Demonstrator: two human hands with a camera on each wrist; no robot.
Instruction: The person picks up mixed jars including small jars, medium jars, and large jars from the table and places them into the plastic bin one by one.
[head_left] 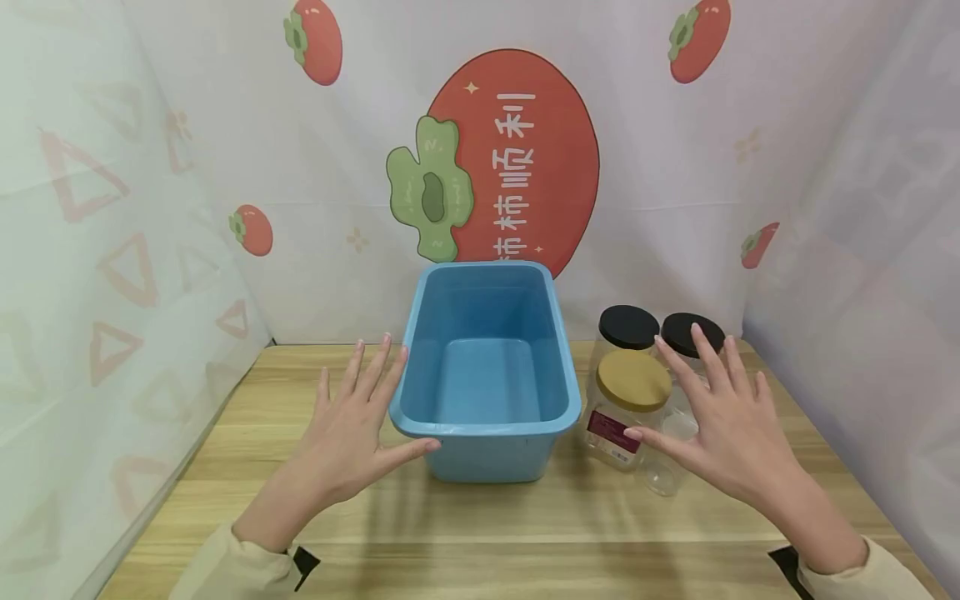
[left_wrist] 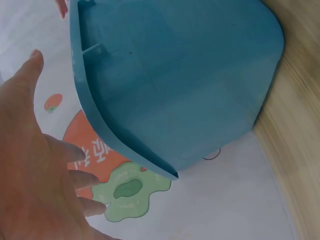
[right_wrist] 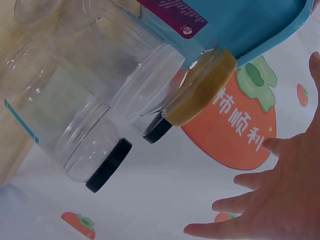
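Observation:
My left hand (head_left: 348, 437) is held up beside the near left side of a blue plastic basin (head_left: 487, 458), fingers straight and spread. The left wrist view shows a gap between this hand and the basin's rim (left_wrist: 102, 127). Over at the right, my right hand (head_left: 731, 429) hovers with fingers spread near a group of clear jars, holding nothing. One jar has a gold lid (head_left: 633, 382) and a maroon label (head_left: 612, 433). Behind it stand two jars with black lids (head_left: 628, 327). A clear container (head_left: 662, 477), partly hidden by the right hand, stands in front of them; no coloured lid shows on it.
Everything stands on a wood-grain table (head_left: 480, 533). A white cloth with persimmon prints (head_left: 517, 158) hangs behind it, and pale cloths (head_left: 862, 275) border the left and right sides. The jars stand close to the basin's right side.

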